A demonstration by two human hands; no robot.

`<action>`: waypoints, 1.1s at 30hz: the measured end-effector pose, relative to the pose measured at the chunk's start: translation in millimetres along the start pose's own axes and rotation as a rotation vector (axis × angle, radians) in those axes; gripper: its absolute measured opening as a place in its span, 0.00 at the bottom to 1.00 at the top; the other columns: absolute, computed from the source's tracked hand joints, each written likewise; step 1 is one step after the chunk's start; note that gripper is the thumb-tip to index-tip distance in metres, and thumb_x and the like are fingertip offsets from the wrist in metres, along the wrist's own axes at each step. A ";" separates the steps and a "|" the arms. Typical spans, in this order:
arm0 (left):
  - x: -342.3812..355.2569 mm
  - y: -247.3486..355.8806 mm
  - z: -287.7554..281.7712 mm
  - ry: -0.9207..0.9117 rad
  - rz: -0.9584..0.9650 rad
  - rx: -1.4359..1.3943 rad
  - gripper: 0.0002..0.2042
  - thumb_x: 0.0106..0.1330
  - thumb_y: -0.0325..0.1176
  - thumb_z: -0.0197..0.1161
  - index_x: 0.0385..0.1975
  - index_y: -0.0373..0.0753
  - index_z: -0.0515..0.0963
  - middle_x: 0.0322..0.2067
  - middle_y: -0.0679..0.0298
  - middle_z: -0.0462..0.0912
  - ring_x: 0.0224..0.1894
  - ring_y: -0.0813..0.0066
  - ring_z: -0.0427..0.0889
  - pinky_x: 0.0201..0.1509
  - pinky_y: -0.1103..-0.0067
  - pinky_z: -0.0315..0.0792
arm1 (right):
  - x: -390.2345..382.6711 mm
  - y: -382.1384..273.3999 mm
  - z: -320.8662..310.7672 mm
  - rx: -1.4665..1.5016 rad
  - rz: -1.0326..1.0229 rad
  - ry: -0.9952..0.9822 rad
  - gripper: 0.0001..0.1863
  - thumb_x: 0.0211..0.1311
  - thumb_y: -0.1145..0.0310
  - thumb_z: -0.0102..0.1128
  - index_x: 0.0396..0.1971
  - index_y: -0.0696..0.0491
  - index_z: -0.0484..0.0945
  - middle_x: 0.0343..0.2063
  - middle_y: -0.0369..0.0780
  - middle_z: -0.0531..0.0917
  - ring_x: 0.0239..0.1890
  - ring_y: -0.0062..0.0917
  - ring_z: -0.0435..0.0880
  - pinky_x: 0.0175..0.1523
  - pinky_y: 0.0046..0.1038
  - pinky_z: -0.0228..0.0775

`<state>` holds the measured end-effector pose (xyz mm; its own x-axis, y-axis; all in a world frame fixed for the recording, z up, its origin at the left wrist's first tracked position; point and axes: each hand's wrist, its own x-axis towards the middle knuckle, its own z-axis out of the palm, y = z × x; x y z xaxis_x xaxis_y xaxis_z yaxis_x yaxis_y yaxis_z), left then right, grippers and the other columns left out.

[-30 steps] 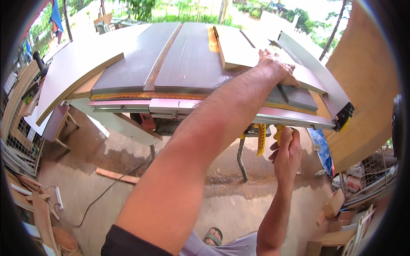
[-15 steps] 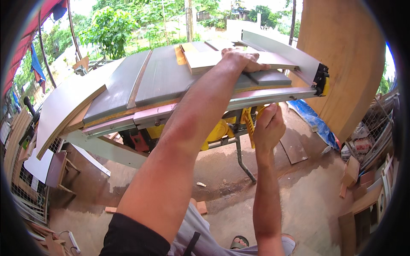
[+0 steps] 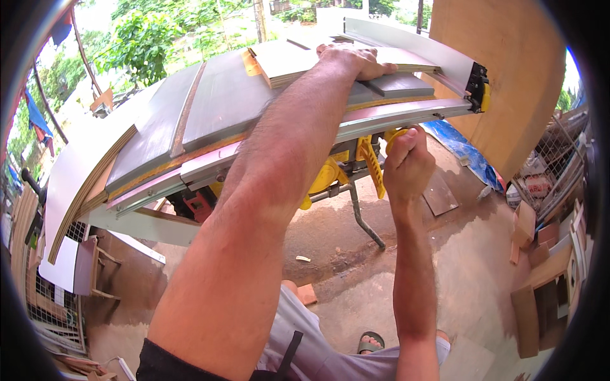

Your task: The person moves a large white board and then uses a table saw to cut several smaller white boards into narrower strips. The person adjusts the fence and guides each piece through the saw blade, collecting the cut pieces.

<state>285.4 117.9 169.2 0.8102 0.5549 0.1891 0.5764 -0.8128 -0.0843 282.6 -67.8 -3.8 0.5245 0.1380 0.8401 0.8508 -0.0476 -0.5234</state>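
Observation:
My left hand (image 3: 352, 60) lies on a pale-faced plywood board (image 3: 286, 62), fingers forward and thumb stretched out to the right. The board rests on the grey table saw top (image 3: 229, 95), close to the metal rip fence (image 3: 406, 43). Beneath the front rail (image 3: 406, 116), my right hand (image 3: 408, 166) is closed around a round yellow knob (image 3: 392, 134), most of which the fingers hide. A yellow toothed lever (image 3: 371, 162) hangs just left of that fist. My left forearm covers part of the saw's front; the blade cannot be made out.
A curved-looking white plywood sheet (image 3: 95, 168) sits at the saw's left end. A large wooden panel (image 3: 502, 70) stands upright at right, above a blue tarp (image 3: 464, 155). Wood offcuts (image 3: 540, 279) are piled on the right, and a saw leg (image 3: 365, 222) reaches the floor.
The view has shifted, so the saw sits higher and farther left. My right fist appears turned slightly at the knob. My left hand stays on the board.

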 end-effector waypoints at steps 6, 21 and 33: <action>5.6 -0.1 9.6 0.075 -0.006 -0.044 0.43 0.76 0.81 0.44 0.86 0.66 0.67 0.85 0.69 0.71 0.85 0.65 0.70 0.83 0.36 0.53 | -5.8 -0.7 3.3 -0.032 0.010 0.026 0.16 0.92 0.57 0.43 0.53 0.56 0.70 0.27 0.53 0.88 0.30 0.57 0.91 0.33 0.52 0.79; 0.7 1.1 5.4 0.025 0.001 -0.034 0.47 0.77 0.81 0.41 0.88 0.57 0.63 0.86 0.63 0.67 0.86 0.64 0.67 0.89 0.57 0.64 | -3.7 1.8 3.2 -0.067 -0.029 0.029 0.16 0.90 0.57 0.45 0.50 0.57 0.70 0.24 0.53 0.88 0.27 0.58 0.90 0.31 0.53 0.80; 5.8 -1.3 11.4 0.066 0.011 -0.045 0.48 0.76 0.82 0.42 0.88 0.56 0.64 0.86 0.63 0.66 0.87 0.65 0.66 0.89 0.57 0.63 | -2.9 -1.9 1.5 -0.066 -0.021 0.018 0.17 0.90 0.56 0.43 0.51 0.56 0.68 0.24 0.53 0.88 0.28 0.58 0.90 0.31 0.54 0.80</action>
<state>290.6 124.2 159.2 0.8066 0.5344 0.2526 0.5611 -0.8266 -0.0430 279.4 -66.6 -5.5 0.5065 0.1216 0.8536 0.8616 -0.1099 -0.4956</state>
